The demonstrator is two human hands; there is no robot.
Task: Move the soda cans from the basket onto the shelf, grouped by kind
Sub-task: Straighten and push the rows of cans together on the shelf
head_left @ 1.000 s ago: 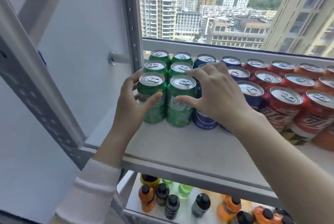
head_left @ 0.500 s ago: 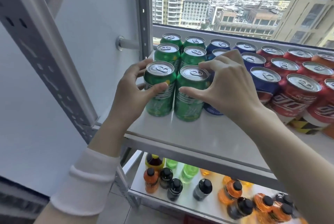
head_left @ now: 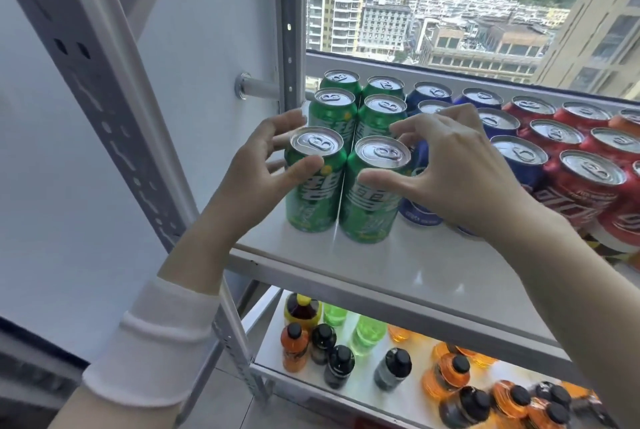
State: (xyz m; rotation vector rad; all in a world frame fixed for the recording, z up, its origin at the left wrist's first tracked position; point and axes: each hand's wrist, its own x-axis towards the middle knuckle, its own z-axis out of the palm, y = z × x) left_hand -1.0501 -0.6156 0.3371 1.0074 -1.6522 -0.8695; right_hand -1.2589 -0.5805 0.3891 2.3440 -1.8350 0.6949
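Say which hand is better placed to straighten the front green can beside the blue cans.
Probably the right hand: it arches around that front green can, thumb at its front. The left hand sits at the neighbouring green can.

Cans upright (colour-grouped) on shelf.

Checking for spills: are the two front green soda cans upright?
Upright: both front green aluminium cans stand on the white shelf, lids up.

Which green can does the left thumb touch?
The front-left green can, at the shelf's near left corner: the thumb of the left hand lies on it; the right hand is at its neighbour.
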